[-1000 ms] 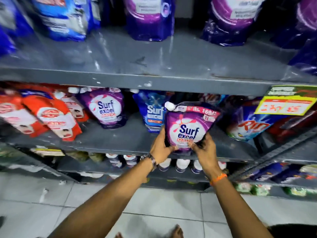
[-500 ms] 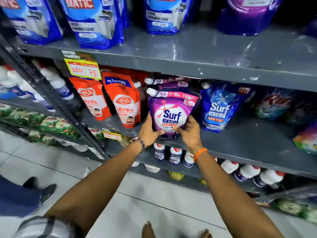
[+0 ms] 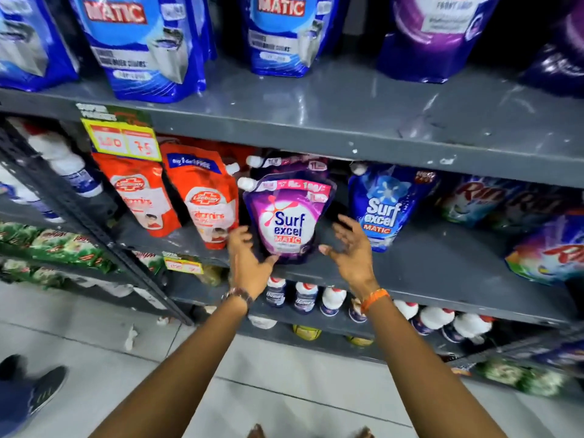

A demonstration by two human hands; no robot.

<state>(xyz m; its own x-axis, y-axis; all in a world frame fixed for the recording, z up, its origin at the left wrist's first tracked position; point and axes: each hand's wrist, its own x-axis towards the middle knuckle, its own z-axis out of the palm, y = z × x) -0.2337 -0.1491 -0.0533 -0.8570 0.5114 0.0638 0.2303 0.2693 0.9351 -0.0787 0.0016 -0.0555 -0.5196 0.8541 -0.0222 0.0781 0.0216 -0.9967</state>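
A purple Surf Excel Matic pouch with a white spout stands upright near the front of the grey middle shelf. A second purple pouch stands right behind it. My left hand touches the front pouch's lower left edge, with loose fingers and the thumb by its base. My right hand hovers just right of the pouch with spread fingers, apart from it and holding nothing.
Red Lifebuoy pouches stand left of the purple pouch and a blue Surf Excel pouch to its right, with Rin packs further right. White bottles line the shelf below. Blue Matic bags fill the top shelf. Another person's shoe is at the lower left.
Both hands carried the purple pouch leftward along the shelf and set it in front of the other purple pouch. The right hand has let go and the left has loosened.
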